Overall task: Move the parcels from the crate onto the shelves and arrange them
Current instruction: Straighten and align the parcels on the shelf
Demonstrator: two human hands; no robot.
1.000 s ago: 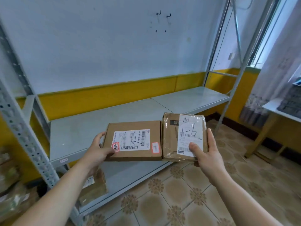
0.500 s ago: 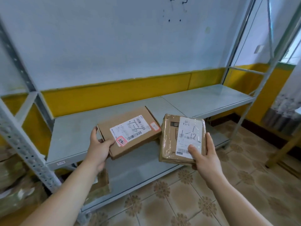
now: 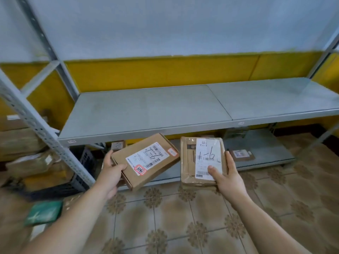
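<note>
While the left hand (image 3: 111, 173) grips a cardboard box (image 3: 145, 160), the right hand (image 3: 227, 177) holds another — a taped parcel (image 3: 189, 162).

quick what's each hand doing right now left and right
Left hand: grips the flat cardboard box at its near corner.
Right hand: holds the tape-wrapped parcel marked 1-6, thumb on its label.
</note>
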